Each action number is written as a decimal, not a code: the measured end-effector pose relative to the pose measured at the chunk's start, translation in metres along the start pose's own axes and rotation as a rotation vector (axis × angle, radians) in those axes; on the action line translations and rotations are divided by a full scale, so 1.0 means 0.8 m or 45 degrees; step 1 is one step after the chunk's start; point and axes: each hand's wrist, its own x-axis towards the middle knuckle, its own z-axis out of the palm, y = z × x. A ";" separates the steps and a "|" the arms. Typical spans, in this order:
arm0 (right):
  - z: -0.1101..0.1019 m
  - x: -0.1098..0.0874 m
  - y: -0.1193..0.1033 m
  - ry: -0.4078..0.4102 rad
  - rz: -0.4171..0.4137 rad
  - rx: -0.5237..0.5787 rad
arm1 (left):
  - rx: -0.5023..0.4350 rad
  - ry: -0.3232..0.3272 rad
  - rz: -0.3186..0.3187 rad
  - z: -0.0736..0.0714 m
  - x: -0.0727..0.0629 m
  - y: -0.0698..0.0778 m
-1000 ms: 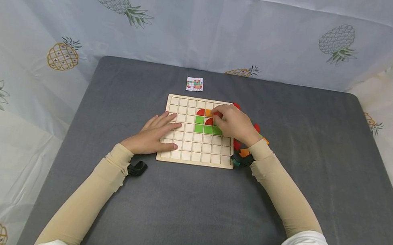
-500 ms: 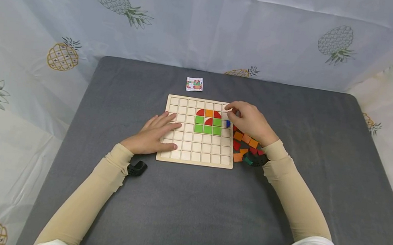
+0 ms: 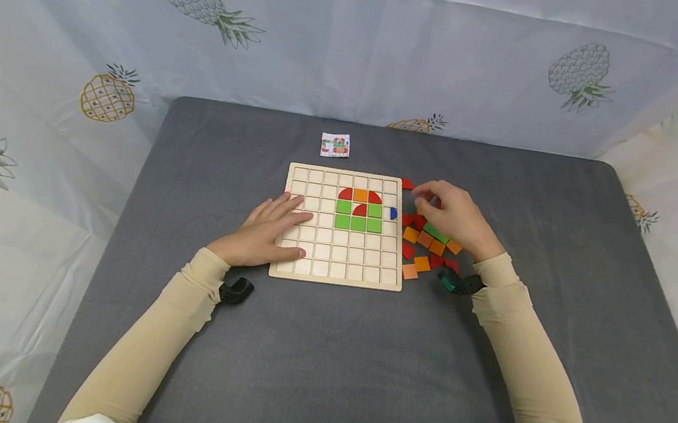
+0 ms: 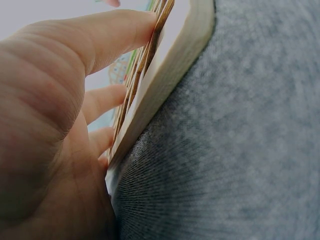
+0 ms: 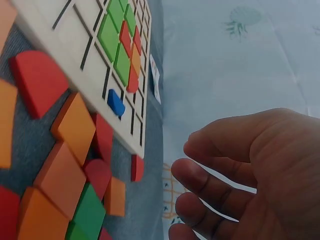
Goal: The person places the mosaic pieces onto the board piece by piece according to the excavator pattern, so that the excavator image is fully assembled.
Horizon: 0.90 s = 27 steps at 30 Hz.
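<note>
A wooden grid board point(image 3: 322, 251) lies on the grey table. My left hand point(image 3: 261, 230) rests on its left side with spread fingers; the left wrist view shows the thumb point(image 4: 130, 31) over the board's edge. On the board sits a block of green square tiles point(image 3: 358, 223), red quarter-circle tiles point(image 3: 375, 197) and an orange square tile point(image 3: 360, 195). A small blue tile point(image 3: 393, 213) lies near the right edge. Beyond that edge my right hand point(image 3: 458, 214) hovers by the loose tiles, fingers loosely bent; nothing shows between thumb point(image 5: 215, 137) and fingertips.
Loose orange tiles point(image 3: 421, 263), red tiles point(image 3: 408, 251) and green tiles point(image 3: 436, 232) are scattered along the board's right side. One red tile point(image 3: 407, 184) lies at its upper right corner. A small printed pattern card point(image 3: 335, 145) lies behind the board.
My right hand has moved right, from the tile block to the loose tiles. It has uncovered the upper-right red quarter-circle tile and the blue tile. The left hand stays put.
</note>
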 end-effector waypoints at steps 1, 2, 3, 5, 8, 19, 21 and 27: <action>0.000 -0.001 0.003 0.002 0.003 0.002 | -0.001 0.001 -0.002 0.000 0.000 0.000; -0.001 -0.001 0.005 0.003 0.006 0.000 | -0.003 0.003 0.000 0.000 0.000 0.000; -0.001 -0.002 0.008 0.005 0.009 -0.003 | -0.006 0.003 -0.001 -0.001 0.000 0.001; -0.002 -0.002 0.013 0.010 0.014 -0.010 | -0.004 0.004 -0.001 -0.001 0.000 0.000; -0.002 -0.001 0.019 0.008 0.017 -0.025 | -0.002 0.004 -0.001 -0.001 -0.001 0.001; 0.007 0.009 0.031 -0.050 0.107 -0.076 | -0.002 -0.016 -0.020 -0.001 0.001 0.003; 0.008 0.011 0.032 -0.053 0.107 -0.092 | 0.002 -0.017 -0.024 -0.001 0.000 0.003; 0.010 0.013 0.037 -0.061 0.084 -0.140 | -0.003 -0.016 -0.023 -0.001 -0.001 0.002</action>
